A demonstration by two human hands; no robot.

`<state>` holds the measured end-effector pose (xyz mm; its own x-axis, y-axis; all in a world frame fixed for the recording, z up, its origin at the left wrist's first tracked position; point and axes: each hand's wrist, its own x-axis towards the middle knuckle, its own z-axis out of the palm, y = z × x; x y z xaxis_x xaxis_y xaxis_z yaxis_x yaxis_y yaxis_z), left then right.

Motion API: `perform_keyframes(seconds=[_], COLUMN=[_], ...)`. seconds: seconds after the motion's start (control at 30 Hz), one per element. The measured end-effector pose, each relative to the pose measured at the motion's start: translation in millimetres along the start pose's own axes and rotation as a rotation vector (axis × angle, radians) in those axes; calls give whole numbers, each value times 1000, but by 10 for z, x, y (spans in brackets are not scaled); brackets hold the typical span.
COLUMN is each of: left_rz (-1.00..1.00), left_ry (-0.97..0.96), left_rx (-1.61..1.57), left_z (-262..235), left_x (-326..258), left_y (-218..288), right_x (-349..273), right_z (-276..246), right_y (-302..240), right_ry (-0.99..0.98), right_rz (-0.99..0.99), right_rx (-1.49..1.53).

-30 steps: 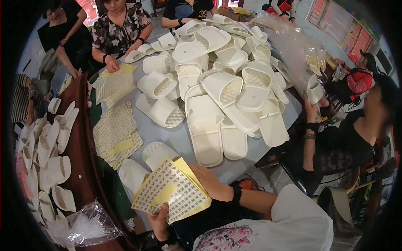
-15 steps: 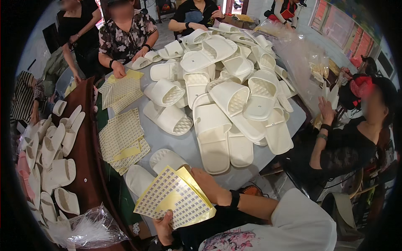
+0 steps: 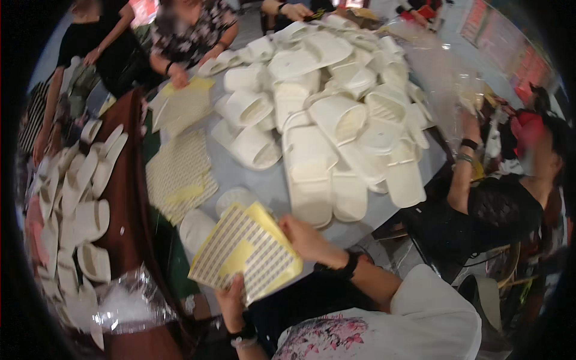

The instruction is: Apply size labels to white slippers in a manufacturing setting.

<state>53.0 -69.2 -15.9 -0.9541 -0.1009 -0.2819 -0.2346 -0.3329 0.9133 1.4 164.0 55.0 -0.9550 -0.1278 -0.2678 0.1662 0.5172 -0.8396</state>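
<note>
My left hand (image 3: 233, 295) pinches a small stack of sticker sheets (image 3: 255, 277) at the lower edge, thumb on top. They are yellow-backed, with rows of small dark marks and a bare yellow patch in the middle. At the stack's right edge is my right hand (image 3: 309, 240), its fingers curled in against the sheets; the fingertips are blurred. Just beyond the stack lie two white slippers, one slipper (image 3: 195, 229) partly covered by the sheets and another slipper (image 3: 235, 199) behind them. More sticker sheets (image 3: 180, 171) lie on the grey table (image 3: 249, 180) to the left.
A large heap of white slippers (image 3: 309, 174) covers the table's middle and far side. On the left, a brown surface (image 3: 123, 192) bears more slippers (image 3: 90, 225) and a clear plastic bag (image 3: 135, 306). Several people stand or sit around, one person (image 3: 504, 204) close on the right.
The view has shifted and blurred slightly. The sheets have turned a little in my hands, and both hands still stay at them. The person on the right has moved a hand farther away.
</note>
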Motion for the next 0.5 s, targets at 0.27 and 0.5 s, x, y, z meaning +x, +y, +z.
perform_keyframes(seconds=[0.27, 0.5], left_rz=[71, -76], left_ry=[-34, -92], left_rx=[217, 255], left_z=[199, 124], left_x=[-83, -42], left_y=[143, 82], right_x=[-216, -109], right_z=[-151, 334], right_y=[308, -134], right_ry=[317, 220], right_rz=[-395, -665], right_rx=[92, -287])
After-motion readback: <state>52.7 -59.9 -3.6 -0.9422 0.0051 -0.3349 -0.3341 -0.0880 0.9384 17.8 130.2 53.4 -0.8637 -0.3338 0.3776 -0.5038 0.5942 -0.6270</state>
